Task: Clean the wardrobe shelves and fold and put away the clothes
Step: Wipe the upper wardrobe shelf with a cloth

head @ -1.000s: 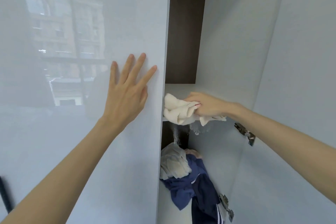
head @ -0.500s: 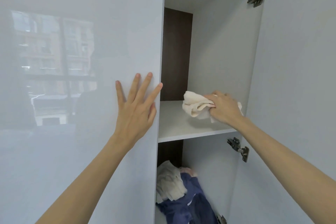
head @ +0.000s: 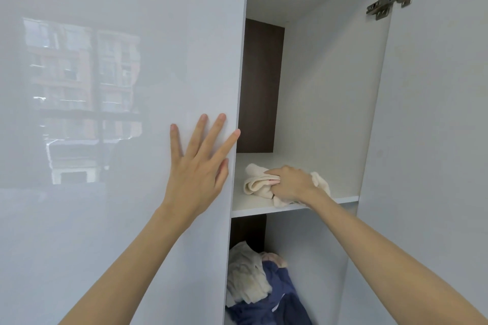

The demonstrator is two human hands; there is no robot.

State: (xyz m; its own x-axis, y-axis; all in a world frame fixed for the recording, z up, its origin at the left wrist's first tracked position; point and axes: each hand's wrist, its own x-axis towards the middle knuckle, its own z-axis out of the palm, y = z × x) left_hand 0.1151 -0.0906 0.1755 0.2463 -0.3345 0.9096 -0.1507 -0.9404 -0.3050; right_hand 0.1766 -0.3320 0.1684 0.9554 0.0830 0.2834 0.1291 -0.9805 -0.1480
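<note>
With right hand (head: pixel 290 185) fingers clamped on the bunched cloth (head: pixel 257 185), on the shelf (head: pixel 264 210) near its front edge, and left hand (head: pixel 196 179) flat on the door (head: pixel 105 113), fingers spread: press evenly, sweep toward back corners. Below, heaped clothes (head: pixel 253 280) awaiting folding.

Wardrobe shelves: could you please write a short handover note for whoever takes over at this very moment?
Left hand: flat against the closed glossy door, fingers straight, holding nothing.
Right hand: grips the cream cloth, pressed down on the upper shelf.
Clothes: a crumpled pile of clothes, white and blue, lies in the compartment below that shelf.
Done: wiping of the upper shelf is under way; how much is already wiped cannot be told.
Left: finish the shelves, then fold the pile and put it away.
</note>
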